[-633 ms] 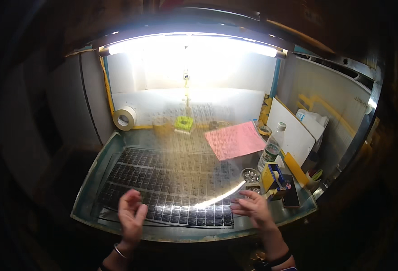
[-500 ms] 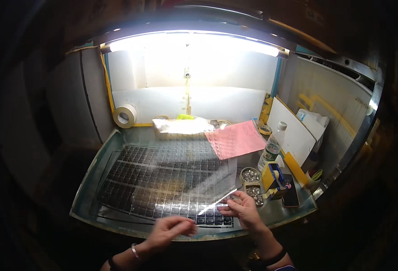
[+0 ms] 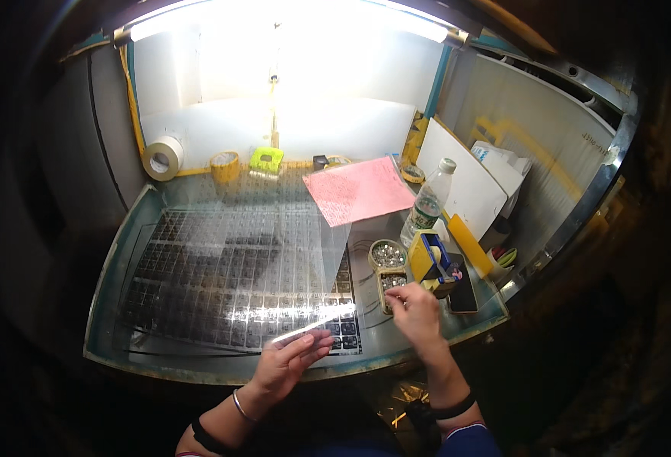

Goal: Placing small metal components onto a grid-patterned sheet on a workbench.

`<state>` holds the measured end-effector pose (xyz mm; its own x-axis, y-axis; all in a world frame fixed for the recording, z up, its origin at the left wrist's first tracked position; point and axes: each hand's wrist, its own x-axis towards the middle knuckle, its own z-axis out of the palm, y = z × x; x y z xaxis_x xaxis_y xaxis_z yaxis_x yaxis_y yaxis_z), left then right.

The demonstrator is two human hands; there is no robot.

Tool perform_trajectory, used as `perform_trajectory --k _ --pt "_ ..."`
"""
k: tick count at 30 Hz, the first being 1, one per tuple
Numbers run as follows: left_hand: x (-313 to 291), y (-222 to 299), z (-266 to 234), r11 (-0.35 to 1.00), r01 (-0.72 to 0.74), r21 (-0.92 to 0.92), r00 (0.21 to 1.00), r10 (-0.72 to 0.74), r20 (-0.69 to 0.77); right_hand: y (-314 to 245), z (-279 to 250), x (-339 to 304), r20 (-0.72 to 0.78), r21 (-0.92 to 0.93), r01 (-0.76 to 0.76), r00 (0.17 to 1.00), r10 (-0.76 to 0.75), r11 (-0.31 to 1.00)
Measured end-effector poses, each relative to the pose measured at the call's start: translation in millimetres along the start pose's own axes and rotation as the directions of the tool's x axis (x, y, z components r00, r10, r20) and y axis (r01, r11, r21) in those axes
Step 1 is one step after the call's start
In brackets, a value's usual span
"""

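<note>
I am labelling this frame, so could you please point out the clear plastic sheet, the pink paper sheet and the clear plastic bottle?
clear plastic sheet (image 3: 274,251), head view, middle of sheet.
pink paper sheet (image 3: 360,190), head view, centre.
clear plastic bottle (image 3: 427,207), head view, its body.

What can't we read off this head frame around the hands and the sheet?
- Left hand: grip on the clear sheet is unclear; glare and transparency blur the sheet's near edge.
- Right hand: fingertips over the small tins; whether it holds anything is too small to tell.
- Grid tray: cell contents blurred under the sheet.
- Back wall: washed out by the lamp.
- Forearms: cut off by the lower edge.
</note>
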<state>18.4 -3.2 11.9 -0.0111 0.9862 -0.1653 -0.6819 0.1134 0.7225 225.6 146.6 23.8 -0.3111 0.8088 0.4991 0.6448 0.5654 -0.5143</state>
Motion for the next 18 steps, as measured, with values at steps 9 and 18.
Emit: perform_trajectory --k 9,18 --pt "-2 -2 -10 1.000 0.001 -0.020 0.998 0.000 0.057 17 3 8 0.140 -0.108 -0.060 0.987 0.075 0.992" --pt "-2 -1 -6 1.000 -0.008 0.001 0.998 0.008 0.058 17 4 5 0.054 0.067 -0.041 0.998 0.038 0.997"
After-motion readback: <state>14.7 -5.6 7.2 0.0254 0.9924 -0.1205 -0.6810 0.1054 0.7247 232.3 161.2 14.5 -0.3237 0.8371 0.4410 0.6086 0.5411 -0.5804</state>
